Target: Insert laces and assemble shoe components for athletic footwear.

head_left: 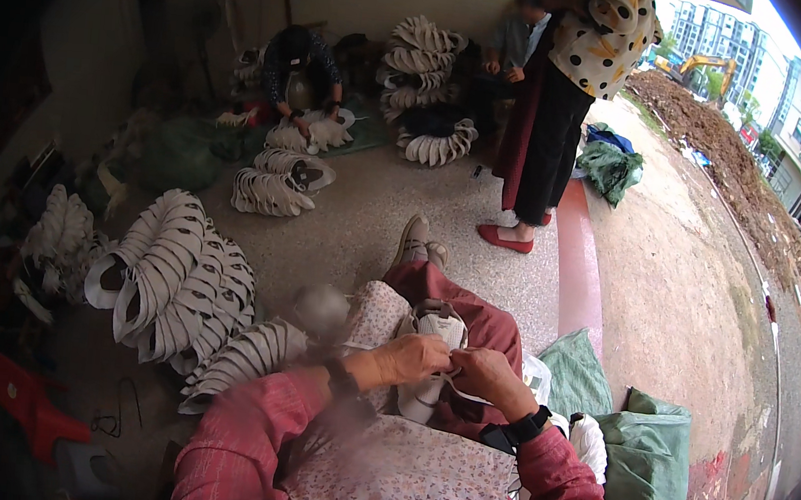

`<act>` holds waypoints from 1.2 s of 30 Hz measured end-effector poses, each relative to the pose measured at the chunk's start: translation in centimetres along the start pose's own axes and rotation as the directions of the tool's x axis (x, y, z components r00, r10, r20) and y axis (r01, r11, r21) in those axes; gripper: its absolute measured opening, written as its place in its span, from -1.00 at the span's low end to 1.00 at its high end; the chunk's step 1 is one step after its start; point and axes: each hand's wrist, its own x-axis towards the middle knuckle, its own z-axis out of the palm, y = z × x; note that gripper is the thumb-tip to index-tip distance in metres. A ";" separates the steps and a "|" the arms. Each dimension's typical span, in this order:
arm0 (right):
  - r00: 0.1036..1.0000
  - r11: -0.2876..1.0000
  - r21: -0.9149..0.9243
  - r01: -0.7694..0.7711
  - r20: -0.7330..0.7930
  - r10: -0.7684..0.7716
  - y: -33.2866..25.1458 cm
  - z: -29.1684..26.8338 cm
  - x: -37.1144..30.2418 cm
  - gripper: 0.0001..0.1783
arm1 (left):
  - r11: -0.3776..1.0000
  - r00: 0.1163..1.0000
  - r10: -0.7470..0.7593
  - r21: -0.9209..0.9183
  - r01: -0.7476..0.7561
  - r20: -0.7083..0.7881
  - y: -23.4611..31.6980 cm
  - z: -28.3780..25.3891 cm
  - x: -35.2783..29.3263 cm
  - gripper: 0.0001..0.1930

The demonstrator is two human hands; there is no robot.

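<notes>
Under everything spreads a hard speckled floor (355, 222), its polished grain running up to a flat pinkish-red strip (583, 256) at the open side. On the left rises a tall stack of shoe uppers (165, 272), pale grey, curved and nested like ribs, with a lower row (244, 355) of the same shapes leaning just beside the seated person's lap. To the right slumps a green woven sack (649, 462), creased and slightly glossy. Across the lap lies a thin cotton-looking apron (400, 474) with a small floral print, above smooth maroon trousers (482, 322). Over the thighs, straight ahead of the body, sits a single shoe upper (418, 399), soft and light beige-grey, its long axis pointing roughly away from the person, with a paler, ridged panel (441, 328) on its far part. Both hands cross that axis near the middle, so the piece shows beyond them and on their near side. The left hand (410, 358) lies over it and is the nearer; the right hand (492, 377) comes in from its right edge. Their bent fingertips meet above the upper, pinched together; whatever is between them is too small to tell. Below the right fingers loops a narrow pale strip (469, 393), flexible and flat.
</notes>
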 end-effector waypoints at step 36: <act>0.985 0.992 0.125 -0.030 -0.164 0.051 0.5 0.1 -2.4 -0.69 | 0.226 0.202 -0.964 -0.929 0.294 -0.171 -1.8 -11.8 -18.0 -0.73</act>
